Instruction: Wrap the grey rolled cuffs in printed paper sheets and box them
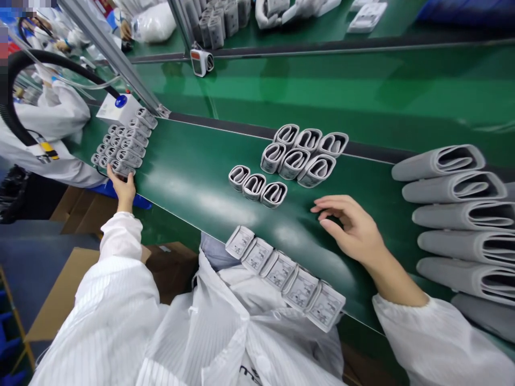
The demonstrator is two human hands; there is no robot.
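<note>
My left hand is at the near end of a block of rolled grey cuffs, its thumb and fingers around the closest one. That cuff stands against the others in the block. My right hand hovers over the green work surface with fingers apart and curved, holding nothing. Left of it stand three rolled cuffs in a row, and behind them a two-row group of rolled cuffs. Along the front edge, by my body, lies a row of several cuffs with printed diagrams.
Larger folded grey cuffs line the right side. A green conveyor belt runs behind the surface, with a small device on its far edge. A metal post, black hose and white box stand left, near a person's white sleeve.
</note>
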